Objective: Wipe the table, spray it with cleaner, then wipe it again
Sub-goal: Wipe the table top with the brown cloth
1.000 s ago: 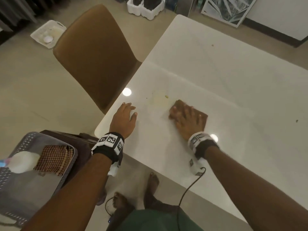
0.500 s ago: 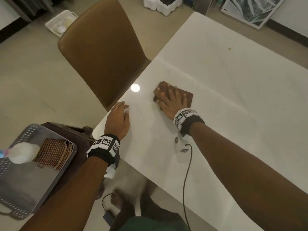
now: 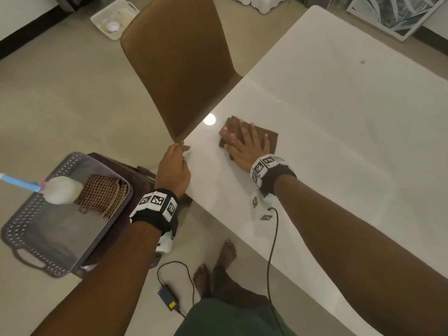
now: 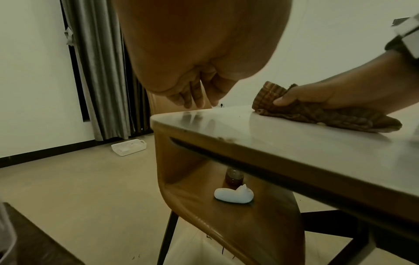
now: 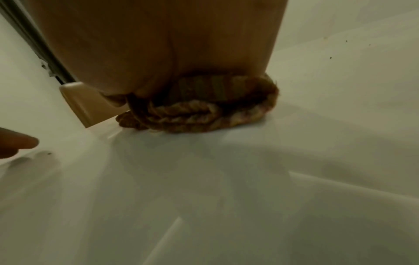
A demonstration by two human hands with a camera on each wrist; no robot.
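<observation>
My right hand point(image 3: 247, 146) lies flat, fingers spread, pressing a folded brown checked cloth point(image 3: 268, 138) onto the white table point(image 3: 339, 122) near its left edge. In the left wrist view the cloth point(image 4: 328, 116) bunches up in front of the right hand point(image 4: 340, 96). The cloth point(image 5: 204, 111) also fills the middle of the right wrist view. My left hand point(image 3: 173, 163) rests with relaxed fingers on the table's near-left corner and holds nothing. A white spray bottle point(image 3: 60, 190) with a blue nozzle lies in the grey tray point(image 3: 36, 238) to my left.
A brown chair point(image 3: 179, 64) stands against the table's left edge, just beyond the cloth. A second checked cloth point(image 3: 101, 195) lies in the tray. A crumb point(image 3: 362, 62) sits far across the table. A cable and adapter point(image 3: 168, 297) lie on the floor by my feet.
My right hand has slid the cloth leftward and away, over the yellowish smear, toward the table's left edge. My left hand has pulled back to the table's corner.
</observation>
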